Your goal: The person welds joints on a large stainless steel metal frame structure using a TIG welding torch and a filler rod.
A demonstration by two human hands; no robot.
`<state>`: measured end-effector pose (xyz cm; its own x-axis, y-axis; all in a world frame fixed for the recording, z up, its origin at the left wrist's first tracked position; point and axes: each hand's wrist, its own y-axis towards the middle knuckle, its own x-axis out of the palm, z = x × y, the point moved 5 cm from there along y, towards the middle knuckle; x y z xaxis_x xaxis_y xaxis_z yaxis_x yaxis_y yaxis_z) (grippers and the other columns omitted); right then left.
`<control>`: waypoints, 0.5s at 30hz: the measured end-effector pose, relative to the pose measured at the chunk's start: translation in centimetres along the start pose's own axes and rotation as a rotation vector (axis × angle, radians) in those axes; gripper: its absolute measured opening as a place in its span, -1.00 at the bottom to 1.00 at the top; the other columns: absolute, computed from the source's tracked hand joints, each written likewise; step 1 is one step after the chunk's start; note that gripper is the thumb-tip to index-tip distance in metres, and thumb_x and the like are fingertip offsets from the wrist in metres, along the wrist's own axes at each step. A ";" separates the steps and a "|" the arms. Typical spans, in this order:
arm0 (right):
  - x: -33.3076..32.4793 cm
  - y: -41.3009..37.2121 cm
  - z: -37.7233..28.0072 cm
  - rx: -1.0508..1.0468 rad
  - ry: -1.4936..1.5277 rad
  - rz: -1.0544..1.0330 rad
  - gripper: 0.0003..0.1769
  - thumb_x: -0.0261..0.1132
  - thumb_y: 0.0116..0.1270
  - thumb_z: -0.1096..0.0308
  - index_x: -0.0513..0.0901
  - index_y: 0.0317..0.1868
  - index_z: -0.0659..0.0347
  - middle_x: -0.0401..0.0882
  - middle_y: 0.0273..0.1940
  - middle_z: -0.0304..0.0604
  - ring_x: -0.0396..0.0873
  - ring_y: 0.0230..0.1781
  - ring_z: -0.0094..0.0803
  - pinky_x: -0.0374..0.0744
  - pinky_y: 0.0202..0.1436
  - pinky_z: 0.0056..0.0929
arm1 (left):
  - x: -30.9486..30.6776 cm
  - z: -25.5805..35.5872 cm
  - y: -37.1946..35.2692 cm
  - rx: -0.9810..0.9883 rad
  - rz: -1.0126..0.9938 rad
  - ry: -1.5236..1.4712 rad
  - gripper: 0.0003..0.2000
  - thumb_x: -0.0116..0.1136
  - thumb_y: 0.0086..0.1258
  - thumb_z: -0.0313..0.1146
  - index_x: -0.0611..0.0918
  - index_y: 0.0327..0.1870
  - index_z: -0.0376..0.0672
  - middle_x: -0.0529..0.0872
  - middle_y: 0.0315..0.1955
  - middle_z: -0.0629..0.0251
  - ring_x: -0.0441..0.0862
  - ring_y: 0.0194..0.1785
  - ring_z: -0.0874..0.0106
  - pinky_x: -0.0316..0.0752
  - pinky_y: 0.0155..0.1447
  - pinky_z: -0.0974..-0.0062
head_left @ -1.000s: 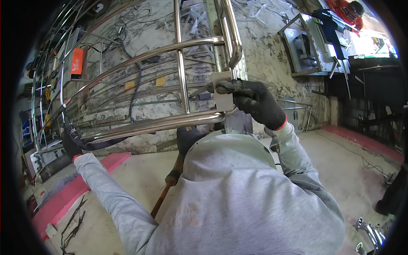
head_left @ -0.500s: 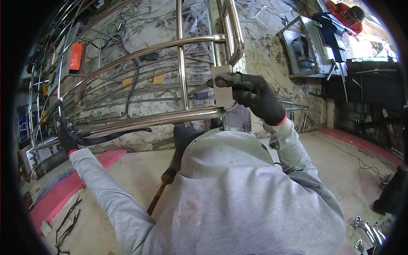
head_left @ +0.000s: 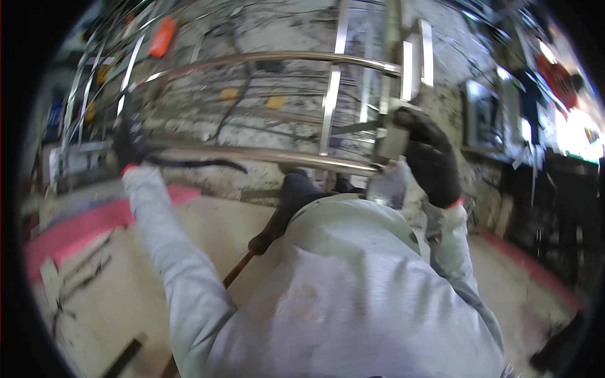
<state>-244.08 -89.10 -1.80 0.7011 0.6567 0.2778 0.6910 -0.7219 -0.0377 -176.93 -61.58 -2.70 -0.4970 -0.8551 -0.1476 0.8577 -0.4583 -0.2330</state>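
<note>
My right hand (head_left: 432,154), in a dark glove with a red cuff edge, pinches a flat metal plate (head_left: 392,142) with the thumb on top. The plate lies at the corner of a shiny tubular metal frame (head_left: 271,155), whose rails stretch to the left. My left hand (head_left: 130,142), gloved the same way, is closed near the frame's left end. A black hose-like strip (head_left: 201,162) trails rightward from it below the lower rail; blur hides what its fingers hold. A flat dark bar (head_left: 353,128) sticks out left of the plate.
An orange box (head_left: 164,36) stands at the upper left. Pink strips (head_left: 82,234) lie on the floor at left. A wooden handle (head_left: 239,268) leans by my leg. A metal table (head_left: 482,116) and a person in orange (head_left: 558,82) are at the upper right.
The view has swung, so frame and hands appear farther right, and it is blurred. My right hand keeps the plate at the frame's corner. My left hand stays near the frame's left end.
</note>
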 end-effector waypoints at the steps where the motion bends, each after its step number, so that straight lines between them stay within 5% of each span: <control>1: -0.2 0.0 0.5 0.026 0.190 -0.019 -0.52 0.21 0.62 0.36 0.53 0.45 0.38 0.67 0.17 -0.20 0.58 -0.07 -0.62 0.57 0.07 -0.59 | 0.2 0.1 -0.5 0.005 -0.029 -0.019 -0.66 0.27 0.58 0.10 0.74 -0.02 0.02 0.49 -0.55 0.66 0.31 -0.61 0.68 0.15 -0.58 0.58; 3: -0.8 -0.1 1.4 0.088 0.575 -0.042 -0.51 0.10 0.62 0.64 0.46 0.50 0.37 0.62 0.08 -0.31 0.39 -0.33 -0.88 0.45 -0.19 -0.81 | 0.1 -0.1 -0.6 0.108 -0.024 0.003 -0.64 0.29 0.58 0.08 0.75 -0.02 -0.04 0.55 -0.50 0.62 0.39 -0.56 0.68 0.23 -0.53 0.62; 7: -2.2 0.1 2.4 0.093 0.370 0.202 -0.46 0.25 0.43 0.75 0.48 0.40 0.35 0.59 0.06 -0.23 0.49 -0.26 -0.62 0.53 -0.06 -0.64 | 1.0 0.9 -1.7 0.301 0.055 0.175 -0.63 0.32 0.55 0.07 0.73 -0.05 -0.09 0.67 -0.39 0.48 0.59 -0.44 0.60 0.45 -0.38 0.58; 9: -1.1 0.9 2.3 0.138 0.527 0.263 -0.48 0.26 0.43 0.72 0.48 0.38 0.33 0.59 0.05 -0.19 0.53 -0.21 -0.52 0.56 -0.06 -0.57 | 1.8 1.5 -2.9 0.249 0.048 0.131 -0.63 0.32 0.54 0.06 0.73 -0.05 -0.10 0.73 -0.36 0.40 0.66 -0.42 0.55 0.50 -0.37 0.56; 10: -0.4 1.1 1.6 0.067 0.287 0.228 -0.56 0.24 0.49 0.60 0.48 0.33 0.23 0.58 0.11 -0.14 0.56 -0.07 -0.39 0.56 0.09 -0.37 | 2.0 1.6 -3.1 0.234 0.038 0.124 -0.63 0.31 0.54 0.06 0.73 -0.06 -0.10 0.77 -0.35 0.36 0.69 -0.42 0.54 0.51 -0.39 0.54; 11: 0.3 1.4 1.1 0.062 0.369 0.131 -0.57 0.23 0.49 0.55 0.48 0.32 0.17 0.56 0.18 -0.09 0.56 0.06 -0.29 0.52 0.22 -0.23 | 3.1 2.1 -4.4 0.180 0.094 0.062 -0.78 0.20 0.56 -0.16 0.64 -0.16 -0.14 0.65 -0.47 0.38 0.56 -0.55 0.55 0.47 -0.46 0.49; 12: 0.9 1.7 0.6 0.064 0.449 0.033 -0.58 0.23 0.49 0.50 0.48 0.32 0.11 0.54 0.25 -0.04 0.56 0.19 -0.19 0.48 0.36 -0.08 | 3.8 2.6 -5.3 0.177 0.111 0.056 -0.78 0.20 0.56 -0.16 0.64 -0.16 -0.14 0.65 -0.47 0.38 0.56 -0.55 0.55 0.47 -0.46 0.49; 15: 4.8 2.5 -0.2 0.069 0.612 -0.074 -0.52 0.25 0.48 0.50 0.47 0.38 0.10 0.54 0.29 0.00 0.56 0.20 -0.18 0.49 0.35 -0.09 | 4.5 3.4 -6.4 0.205 0.059 0.021 -0.79 0.23 0.49 -0.27 0.63 -0.04 -0.20 0.71 -0.37 0.33 0.63 -0.46 0.54 0.51 -0.40 0.47</control>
<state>-239.02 -87.75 -0.32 0.4370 0.4458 0.7812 0.7584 -0.6496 -0.0535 -184.19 -63.32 1.41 -0.4463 -0.8775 -0.1755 0.8930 -0.4495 -0.0231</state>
